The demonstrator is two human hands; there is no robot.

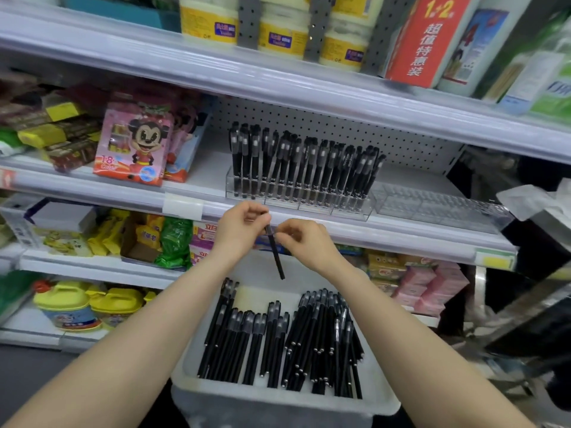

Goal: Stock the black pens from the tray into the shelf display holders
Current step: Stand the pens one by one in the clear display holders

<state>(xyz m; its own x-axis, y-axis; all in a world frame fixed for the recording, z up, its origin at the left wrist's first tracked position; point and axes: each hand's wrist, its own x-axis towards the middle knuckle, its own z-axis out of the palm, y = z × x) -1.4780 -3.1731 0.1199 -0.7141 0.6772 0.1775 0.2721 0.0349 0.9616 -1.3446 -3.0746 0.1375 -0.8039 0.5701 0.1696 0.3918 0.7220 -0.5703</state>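
Left hand point(241, 228) and right hand point(301, 242) pinch one pen point(278, 264) near its cap; that thin grip may drop it outside the tray point(191, 362).

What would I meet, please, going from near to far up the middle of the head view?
White tray of loose black pens → single pen pinched by the left hand and right hand → clear holder filled with upright pens → white pegboard.
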